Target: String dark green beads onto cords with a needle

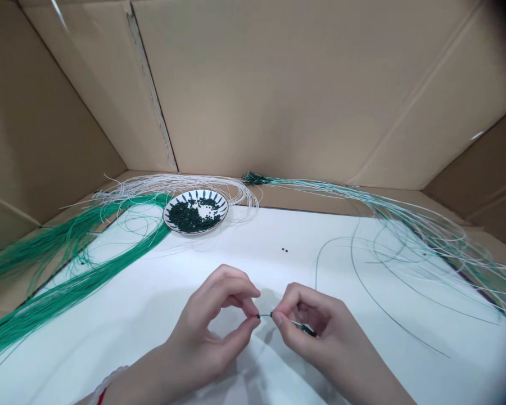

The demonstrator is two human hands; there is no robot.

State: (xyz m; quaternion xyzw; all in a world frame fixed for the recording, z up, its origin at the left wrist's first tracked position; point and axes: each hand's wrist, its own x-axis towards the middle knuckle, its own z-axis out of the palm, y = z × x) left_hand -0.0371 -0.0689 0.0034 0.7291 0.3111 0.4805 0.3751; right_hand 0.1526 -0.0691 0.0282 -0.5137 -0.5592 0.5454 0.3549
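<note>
Down on the white sheet (pixel 253 242), your left hand (pixel 206 320) is pinched tight, thumb and forefinger on a dark bead (pixel 258 316) at the tip of a thin green strand (pixel 266 315). Your right hand (pixel 316 326) is closed on that strand too, its fingertips (pixel 277 319) close by the bead. The strand lies nearly level, left to right, dipping toward your right wrist, with more dark beads (pixel 308 331) on it. Out ahead, 2 loose beads (pixel 284 250) sit on the sheet, and a blue-and-white plate (pixel 195 194) holds a heap of beads (pixel 189 216), with a green strand bundle (pixel 67 281) to its left.
</note>
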